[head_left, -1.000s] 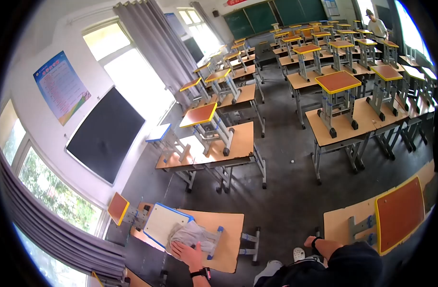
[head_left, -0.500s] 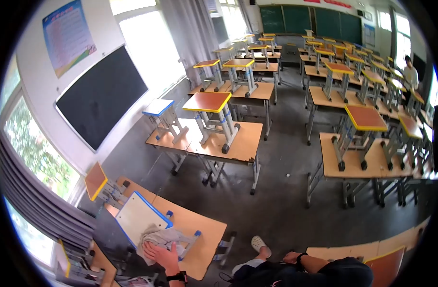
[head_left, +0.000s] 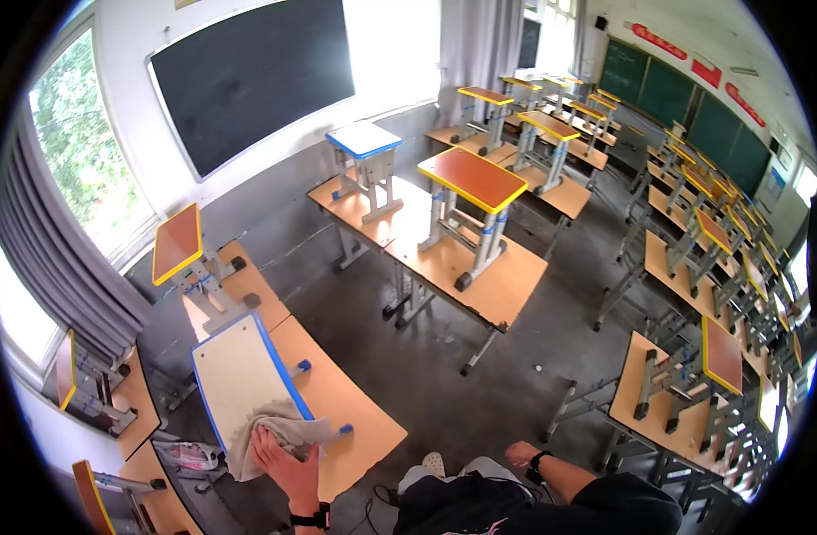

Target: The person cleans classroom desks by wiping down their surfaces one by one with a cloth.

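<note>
My left hand [head_left: 284,464] presses a bunched grey-beige cloth [head_left: 288,428] against the near end of a stool's seat. Its fingers are bent over the cloth, with the thumb apart. The stool [head_left: 239,370] has a whitish seat with a blue rim and rests on a wooden desk [head_left: 355,437], its blue-tipped feet showing at the right. A dark band circles my left wrist. Away from the furniture, my right hand [head_left: 520,454] hangs near my legs, fingers curled in, with nothing showing in them.
Another stool [head_left: 178,242] leans at the desk's far end. Ahead, a blue-rimmed stool [head_left: 364,140] and an orange, yellow-rimmed stool [head_left: 474,178] stand on desks. Rows of stool-topped desks fill the right. Grey floor [head_left: 480,392] lies between, below a wall blackboard [head_left: 252,80].
My view has turned left, so the room shifts rightward and the person at the far right is out of view. My left hand stays on the cloth at the seat's near end.
</note>
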`<state>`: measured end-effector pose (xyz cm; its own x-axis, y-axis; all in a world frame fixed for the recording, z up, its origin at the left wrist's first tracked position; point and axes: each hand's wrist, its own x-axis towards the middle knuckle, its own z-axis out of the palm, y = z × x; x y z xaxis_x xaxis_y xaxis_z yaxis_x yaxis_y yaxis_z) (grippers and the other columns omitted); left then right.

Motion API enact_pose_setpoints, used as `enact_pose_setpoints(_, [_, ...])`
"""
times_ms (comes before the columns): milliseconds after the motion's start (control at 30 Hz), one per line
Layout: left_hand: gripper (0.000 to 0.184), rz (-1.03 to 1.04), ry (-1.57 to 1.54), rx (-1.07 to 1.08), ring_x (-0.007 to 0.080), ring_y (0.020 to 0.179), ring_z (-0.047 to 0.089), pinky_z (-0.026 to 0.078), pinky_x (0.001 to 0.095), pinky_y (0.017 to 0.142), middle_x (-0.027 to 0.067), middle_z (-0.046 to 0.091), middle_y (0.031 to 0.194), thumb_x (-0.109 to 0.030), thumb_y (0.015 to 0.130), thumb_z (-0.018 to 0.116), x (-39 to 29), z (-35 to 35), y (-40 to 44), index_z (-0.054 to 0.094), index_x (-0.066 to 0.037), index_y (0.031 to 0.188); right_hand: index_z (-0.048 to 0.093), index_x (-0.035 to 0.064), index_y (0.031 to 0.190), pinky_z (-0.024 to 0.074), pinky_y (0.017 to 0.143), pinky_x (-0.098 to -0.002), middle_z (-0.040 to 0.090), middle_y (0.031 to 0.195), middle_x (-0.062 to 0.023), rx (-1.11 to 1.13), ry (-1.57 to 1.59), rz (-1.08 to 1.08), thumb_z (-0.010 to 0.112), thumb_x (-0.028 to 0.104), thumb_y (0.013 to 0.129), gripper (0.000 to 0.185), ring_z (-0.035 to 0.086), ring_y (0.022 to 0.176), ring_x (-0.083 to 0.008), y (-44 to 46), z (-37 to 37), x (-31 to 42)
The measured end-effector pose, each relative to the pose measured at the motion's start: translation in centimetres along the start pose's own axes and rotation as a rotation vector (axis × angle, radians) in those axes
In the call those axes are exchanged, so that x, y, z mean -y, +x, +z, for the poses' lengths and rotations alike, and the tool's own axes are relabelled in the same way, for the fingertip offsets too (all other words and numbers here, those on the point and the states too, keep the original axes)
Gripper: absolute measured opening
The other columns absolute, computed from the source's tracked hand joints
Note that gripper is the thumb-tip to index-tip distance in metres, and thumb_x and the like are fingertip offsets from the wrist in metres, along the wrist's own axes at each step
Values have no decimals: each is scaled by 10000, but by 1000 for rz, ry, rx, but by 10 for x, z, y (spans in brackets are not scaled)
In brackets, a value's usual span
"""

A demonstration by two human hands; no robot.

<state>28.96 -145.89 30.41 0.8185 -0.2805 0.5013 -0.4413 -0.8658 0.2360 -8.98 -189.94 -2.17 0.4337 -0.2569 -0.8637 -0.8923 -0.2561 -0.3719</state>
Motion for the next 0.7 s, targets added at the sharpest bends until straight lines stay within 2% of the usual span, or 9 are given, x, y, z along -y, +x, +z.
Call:
enact_pose_setpoints(67, [1045,-25,16,26,421,1500,337,208,582,1249,225,434,1550,-426,710,900,-8,0,3,353,38,1471,752,92,972,575,638,-414,710,796,-110,-36,-155,-175,567,227,915,236,710,709,-263,-20,-16,76])
enact_pose_setpoints(100, [1041,-50,-3,43,421,1500,337,209,581,1250,229,430,1552,-395,695,913,-13,-2,4,362,38,1465,752,92,972,575,638,-414,710,796,-110,-23,-173,-182,567,227,915,236,710,709,-263,-13,-23,95])
enact_pose_setpoints(167, [1038,-101,-6,61,422,1501,337,210,580,1251,234,427,1554,-364,680,926,-24,-6,10,371,38,1460,757,82,1020,567,689,-373,726,852,-90,67,-198,-560,541,268,972,289,702,757,-233,-3,-37,127])
enact_pose_setpoints(267, [1030,-152,17,127,429,1504,329,215,563,1257,252,412,1563,-334,677,933,-40,-13,21,376,57,1449,772,99,1078,569,710,-357,744,886,-73,121,-132,-407,596,304,960,295,703,785,-216,14,-62,173])
enact_pose_setpoints(333, [1024,-162,31,157,456,1501,324,238,551,1253,282,405,1562,-244,671,938,-49,-15,29,374,70,1467,781,114,1127,570,707,-352,754,906,-57,180,-53,-325,640,314,945,305,703,809,-194,30,-80,190])
enact_pose_setpoints(467, [1018,-227,91,205,465,1503,319,247,551,1249,299,400,1558,-272,689,931,-61,-14,37,372,86,1461,783,123,1108,572,683,-349,751,909,-29,181,-122,-159,644,280,924,278,704,797,-181,76,-117,197])
enact_pose_setpoints(500, [1008,-250,98,214,468,1504,316,247,553,1249,303,396,1561,-286,703,924,-63,-13,40,372,89,1459,783,123,1108,572,683,-349,751,909,-29,195,-143,-172,644,280,924,278,704,797,-181,96,-129,189])
enact_pose_setpoints(567, [999,-295,124,209,472,1506,313,248,556,1248,307,393,1564,-301,717,917,-68,-10,44,372,91,1457,779,148,1080,578,637,-339,754,938,-33,281,-513,-371,652,275,900,254,707,773,-167,136,-156,171])
enact_pose_setpoints(700, [940,-330,149,197,489,1486,341,269,550,1239,327,418,1543,-367,760,888,-64,3,54,408,100,1420,769,169,1050,583,590,-335,752,959,-39,402,-531,-304,659,252,872,225,717,761,-163,184,-206,168])
